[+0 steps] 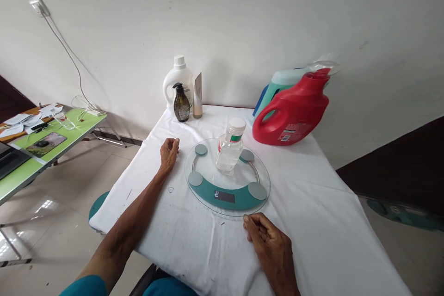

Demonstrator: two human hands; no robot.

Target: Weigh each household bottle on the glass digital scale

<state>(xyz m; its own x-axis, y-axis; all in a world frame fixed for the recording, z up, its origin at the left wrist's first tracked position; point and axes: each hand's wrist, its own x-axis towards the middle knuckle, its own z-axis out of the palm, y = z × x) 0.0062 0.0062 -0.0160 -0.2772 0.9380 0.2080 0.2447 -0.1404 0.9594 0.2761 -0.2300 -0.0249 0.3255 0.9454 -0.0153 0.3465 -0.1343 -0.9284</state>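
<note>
Stretching out from the wall as I look on, a table draped in white cloth [319,222] bears a round clear-glass scale with a teal band [204,191]. Behind it, to the right, sits a bulky red plastic jug [296,113]; back left stands a white plastic jug [178,75]. Upright on the scale — apart from both hands — is a clear bottle with a white cap [229,153]. The left hand [169,153] rests beside the scale, fingers curled together. The right hand [270,245] is at its front rim, thumb and forefinger together — touching the glass or not, I cannot tell.
</note>
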